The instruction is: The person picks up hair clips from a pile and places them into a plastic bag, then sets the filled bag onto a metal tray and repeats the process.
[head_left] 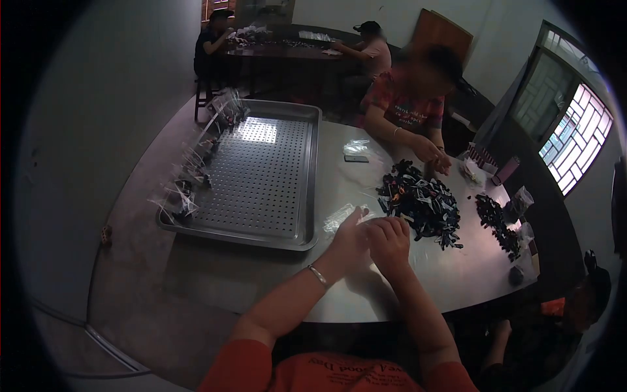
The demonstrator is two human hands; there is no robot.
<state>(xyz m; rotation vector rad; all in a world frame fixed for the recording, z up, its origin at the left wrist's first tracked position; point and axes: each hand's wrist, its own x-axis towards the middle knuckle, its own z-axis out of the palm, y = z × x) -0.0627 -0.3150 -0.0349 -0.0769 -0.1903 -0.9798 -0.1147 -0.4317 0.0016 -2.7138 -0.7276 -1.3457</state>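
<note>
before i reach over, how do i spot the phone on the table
Start at the large perforated metal tray. On the tabletop to its right, before the heap of small dark pieces, lies the phone. It is one flat, solid rectangle, unlike the shiny clear plastic just beyond it.

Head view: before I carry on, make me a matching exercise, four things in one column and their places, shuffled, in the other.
Things
1. Large silver metal tray with a perforated base
2. Loose heap of small, mostly dark pieces
3. Flat, dark, rectangular phone-like object
4. Silver-coloured bracelet

Places
A. On the table beyond the hands, between tray and heap
B. Around the wrist of the left hand
C. Left of both hands, clear plastic packets along its left side
D. Beyond and to the right of the right hand

Right pairs: 1-C; 2-D; 3-A; 4-B
</note>
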